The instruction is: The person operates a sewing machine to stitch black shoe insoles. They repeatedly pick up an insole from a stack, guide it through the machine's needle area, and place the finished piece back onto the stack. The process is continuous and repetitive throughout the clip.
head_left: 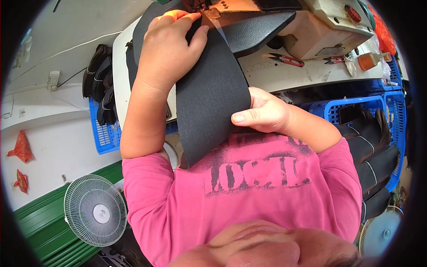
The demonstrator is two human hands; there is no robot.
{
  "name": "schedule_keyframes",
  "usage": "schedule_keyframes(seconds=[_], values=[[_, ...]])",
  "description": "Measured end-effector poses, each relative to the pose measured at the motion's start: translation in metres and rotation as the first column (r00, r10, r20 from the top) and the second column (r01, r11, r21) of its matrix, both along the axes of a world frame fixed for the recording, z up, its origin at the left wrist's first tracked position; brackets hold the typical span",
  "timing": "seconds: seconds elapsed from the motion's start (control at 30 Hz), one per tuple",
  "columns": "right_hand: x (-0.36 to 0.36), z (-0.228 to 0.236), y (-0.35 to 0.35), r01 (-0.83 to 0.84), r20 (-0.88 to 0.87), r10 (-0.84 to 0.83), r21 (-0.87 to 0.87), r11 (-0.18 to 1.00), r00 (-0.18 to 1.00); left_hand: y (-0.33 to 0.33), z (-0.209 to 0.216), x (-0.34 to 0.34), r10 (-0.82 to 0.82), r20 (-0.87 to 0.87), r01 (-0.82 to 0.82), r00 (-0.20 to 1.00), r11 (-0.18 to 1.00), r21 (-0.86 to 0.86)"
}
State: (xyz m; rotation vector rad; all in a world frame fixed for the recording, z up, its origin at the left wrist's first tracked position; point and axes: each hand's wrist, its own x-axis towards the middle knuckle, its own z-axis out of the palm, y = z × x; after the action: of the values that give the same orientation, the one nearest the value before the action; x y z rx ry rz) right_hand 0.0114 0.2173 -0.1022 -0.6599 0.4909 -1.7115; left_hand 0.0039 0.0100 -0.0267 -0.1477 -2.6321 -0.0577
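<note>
While the head view looks down over a pink shirt [249, 191], one item is in hand: a long black fabric strip [211, 93], running from the sewing machine [311, 26] at 12 o'clock toward the chest. Left hand [167, 46], fingers spread, presses its top end flat near the needle. Right hand [262, 113], at 3 o'clock of the strip, pinches its edge, thumb closed over it. Judged progress: stitching barely begun; nearly the whole strip is unfed. Red snips [287, 59] lie at 2 o'clock.
</note>
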Motion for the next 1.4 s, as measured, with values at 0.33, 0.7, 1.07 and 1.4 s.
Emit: schedule_keyframes(seconds=[0.33,0.7,1.07,1.4], values=[[-0.003,-0.005,0.013,0.031,-0.082,-0.03,0.005,1.0,0.996,0.001,-0.002,-0.003,-0.007,-0.046,0.006,0.999,1.0,-0.026],[-0.008,-0.011,0.028,0.096,-0.173,-0.092,0.012,0.995,0.981,-0.003,0.0,-0.005,0.018,0.089,-0.025,0.996,0.996,0.082],[-0.011,-0.015,0.027,0.102,-0.095,-0.099,0.025,0.994,0.991,-0.004,0.0,-0.004,0.008,0.086,-0.022,0.996,0.987,0.161],[-0.021,-0.017,0.014,0.04,-0.066,-0.042,-0.03,0.999,0.997,0.004,0.007,0.002,-0.02,0.076,0.002,0.997,0.975,0.224]])
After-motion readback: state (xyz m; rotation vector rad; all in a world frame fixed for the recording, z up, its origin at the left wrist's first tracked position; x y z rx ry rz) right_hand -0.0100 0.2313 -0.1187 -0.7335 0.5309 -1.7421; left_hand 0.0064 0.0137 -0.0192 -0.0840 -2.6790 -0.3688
